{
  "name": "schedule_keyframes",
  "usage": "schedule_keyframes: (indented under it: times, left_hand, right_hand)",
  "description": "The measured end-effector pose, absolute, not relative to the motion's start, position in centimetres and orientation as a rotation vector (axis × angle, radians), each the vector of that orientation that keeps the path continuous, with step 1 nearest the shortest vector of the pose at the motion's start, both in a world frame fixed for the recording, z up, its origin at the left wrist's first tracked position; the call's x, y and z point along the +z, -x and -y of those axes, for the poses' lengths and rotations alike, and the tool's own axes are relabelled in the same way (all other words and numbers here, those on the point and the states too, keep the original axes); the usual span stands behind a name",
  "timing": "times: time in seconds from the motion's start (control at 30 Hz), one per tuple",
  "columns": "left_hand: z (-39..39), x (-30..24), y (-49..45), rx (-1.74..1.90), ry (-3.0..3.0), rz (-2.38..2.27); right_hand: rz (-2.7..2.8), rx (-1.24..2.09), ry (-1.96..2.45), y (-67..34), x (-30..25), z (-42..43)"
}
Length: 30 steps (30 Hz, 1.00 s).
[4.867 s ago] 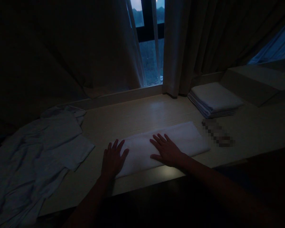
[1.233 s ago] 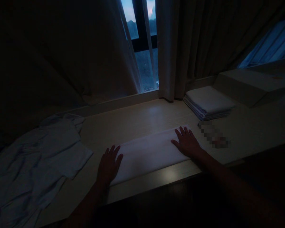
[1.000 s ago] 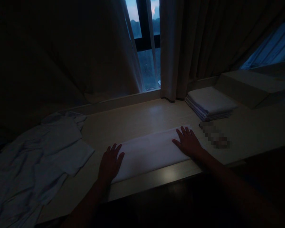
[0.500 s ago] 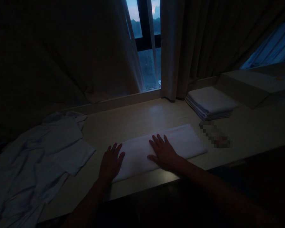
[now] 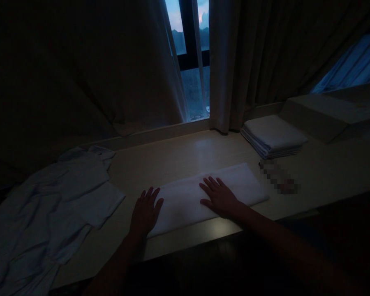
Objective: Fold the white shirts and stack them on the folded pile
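I saw one long folded white cloth (image 5: 203, 195) lying flat near the pale tabletop's (image 5: 179, 154) front edge; my left hand (image 5: 145, 211) pressed its left end, fingers spread; my right hand (image 5: 219, 196) lay flat mid-cloth; one crumpled sheet (image 5: 49, 205) lay left; one folded stack (image 5: 273, 135) sat right.

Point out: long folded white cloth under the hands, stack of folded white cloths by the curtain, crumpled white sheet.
long folded white cloth (image 5: 185, 199), head view, bare middle.
stack of folded white cloths (image 5: 273, 133), head view, top face.
crumpled white sheet (image 5: 58, 205), head view, centre.
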<state>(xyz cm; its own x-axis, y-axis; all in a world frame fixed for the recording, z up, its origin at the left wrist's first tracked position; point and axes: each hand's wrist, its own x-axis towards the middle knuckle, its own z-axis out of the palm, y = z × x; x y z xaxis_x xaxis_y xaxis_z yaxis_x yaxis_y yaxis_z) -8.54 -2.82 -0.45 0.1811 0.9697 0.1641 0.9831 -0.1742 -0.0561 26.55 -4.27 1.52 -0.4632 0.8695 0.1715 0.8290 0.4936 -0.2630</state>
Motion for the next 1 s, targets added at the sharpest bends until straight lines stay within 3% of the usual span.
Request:
schedule_keyframes:
  times: [0.33,0.5,0.73,1.0]
  left_hand:
    - [3.3,2.3,6.4,-0.020,2.231,1.767]
    - [5.5,3.8,2.5,0.068,2.293,1.713]
    - [10.5,4.4,-1.4,0.270,2.607,1.852]
    - [6.3,12.0,1.0,0.352,2.590,1.991]
  right_hand:
    - [2.136,-0.047,1.916,-33.4,0.8,5.1]
    - [1.969,-0.210,1.899,-33.9,0.9,8.9]
    - [1.911,-0.147,1.915,-34.8,-0.4,11.3]
    - [1.847,-0.156,1.840,-34.6,-1.4,10.8]
